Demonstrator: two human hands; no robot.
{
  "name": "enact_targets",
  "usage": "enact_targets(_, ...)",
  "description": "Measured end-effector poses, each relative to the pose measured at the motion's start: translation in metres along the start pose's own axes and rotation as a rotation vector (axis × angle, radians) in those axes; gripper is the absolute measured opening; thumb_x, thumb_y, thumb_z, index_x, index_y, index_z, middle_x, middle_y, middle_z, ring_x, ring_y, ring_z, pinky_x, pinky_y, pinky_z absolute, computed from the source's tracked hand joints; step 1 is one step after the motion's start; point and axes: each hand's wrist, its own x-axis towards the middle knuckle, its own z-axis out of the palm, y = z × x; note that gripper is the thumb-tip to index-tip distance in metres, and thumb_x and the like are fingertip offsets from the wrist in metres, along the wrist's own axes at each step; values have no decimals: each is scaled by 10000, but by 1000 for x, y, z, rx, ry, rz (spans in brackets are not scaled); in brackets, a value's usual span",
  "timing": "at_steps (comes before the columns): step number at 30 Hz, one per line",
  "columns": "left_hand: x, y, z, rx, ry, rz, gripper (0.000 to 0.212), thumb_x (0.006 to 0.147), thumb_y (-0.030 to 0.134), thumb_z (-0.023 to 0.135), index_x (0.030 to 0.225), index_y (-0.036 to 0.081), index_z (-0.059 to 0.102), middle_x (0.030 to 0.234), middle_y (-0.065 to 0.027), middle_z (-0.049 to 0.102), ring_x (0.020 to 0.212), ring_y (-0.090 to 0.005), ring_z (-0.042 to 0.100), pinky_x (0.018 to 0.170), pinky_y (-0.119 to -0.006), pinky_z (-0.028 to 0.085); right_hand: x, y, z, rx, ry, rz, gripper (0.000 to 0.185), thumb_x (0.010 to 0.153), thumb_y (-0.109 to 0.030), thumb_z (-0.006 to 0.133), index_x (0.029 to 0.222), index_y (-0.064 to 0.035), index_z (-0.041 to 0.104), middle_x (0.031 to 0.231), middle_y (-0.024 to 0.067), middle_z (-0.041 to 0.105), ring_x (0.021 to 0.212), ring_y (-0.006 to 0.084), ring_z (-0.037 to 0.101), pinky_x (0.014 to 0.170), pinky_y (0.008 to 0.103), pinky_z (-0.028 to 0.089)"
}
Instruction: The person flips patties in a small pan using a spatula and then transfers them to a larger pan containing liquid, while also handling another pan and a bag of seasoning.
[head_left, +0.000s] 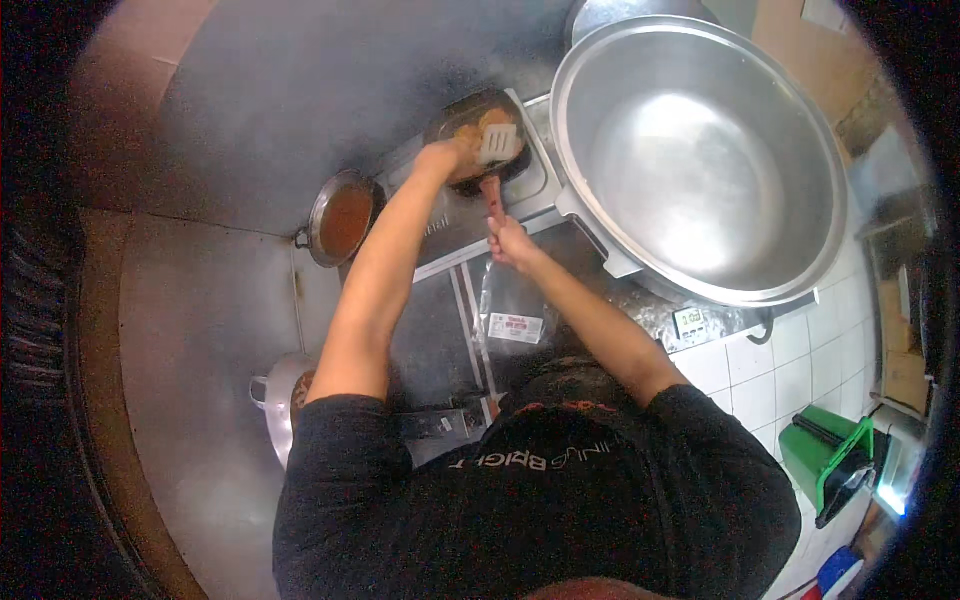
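Note:
My left hand (450, 159) reaches over a dark frying pan (517, 169), closed around a pale slotted spatula (498, 142). The hand covers the spatula's handle. The spatula's head lies over orange-brown food (495, 117) in the pan; what the food is cannot be told. My right hand (511, 241) grips the pan's brown handle (491, 196) from the near side. The pan rests on a silver tabletop stove (544, 180). Left of the stove stands a metal pan of reddish-brown sauce (343, 220).
A very large metal pot (690, 180) stands to the right. Near its lower edge is a digital timer (688, 322). A labelled clear plastic bag (516, 328) lies below my right hand. Another metal pot (281, 420) is at lower left, a green bin (821, 450) at lower right.

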Motion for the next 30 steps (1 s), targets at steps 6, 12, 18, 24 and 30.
enact_targets(6, -31, -1, -3, 165, 66, 110, 328, 807, 284, 514, 1061, 102, 613, 1108, -157, 577, 1034, -313, 551, 851, -398, 445, 1, 3, 4, 91, -90, -15, 183, 915, -296, 461, 895, -152, 351, 599, -18, 406, 447, 97, 383, 361, 254, 344)
enact_targets(12, -84, 13, -39, -200, 268, 23, 308, 806, 163, 469, 1074, 186, 618, 941, -173, 629, 828, -338, 613, 749, -406, 484, 8, -4, -17, 33, -17, -41, 186, 911, -318, 462, 899, -151, 382, 607, -20, 417, 459, 88, 407, 385, 250, 384)
enact_targets(18, -51, -11, -9, 7, 104, -152, 296, 788, 150, 499, 1019, -5, 601, 1100, -186, 574, 1036, -336, 544, 865, -402, 441, 7, -5, -19, -4, -67, -13, 232, 906, -373, 468, 868, -156, 395, 666, -29, 442, 538, 86, 425, 485, 248, 404)
enact_targets(24, -36, -19, -2, -222, -61, -261, 346, 749, 124, 518, 1074, 15, 572, 1139, -174, 557, 1042, -353, 539, 848, -419, 451, 0, -3, -15, 40, -67, -38, 183, 914, -299, 459, 852, -146, 379, 608, -27, 420, 464, 76, 406, 394, 234, 380)
enact_targets(30, -80, 20, -39, -29, -102, -183, 344, 744, 122, 526, 1074, 42, 586, 1124, -192, 561, 1034, -345, 548, 819, -424, 467, 1, 0, -17, 59, -55, -39, 183, 913, -276, 464, 835, -143, 364, 613, -24, 417, 464, 75, 390, 389, 240, 357)
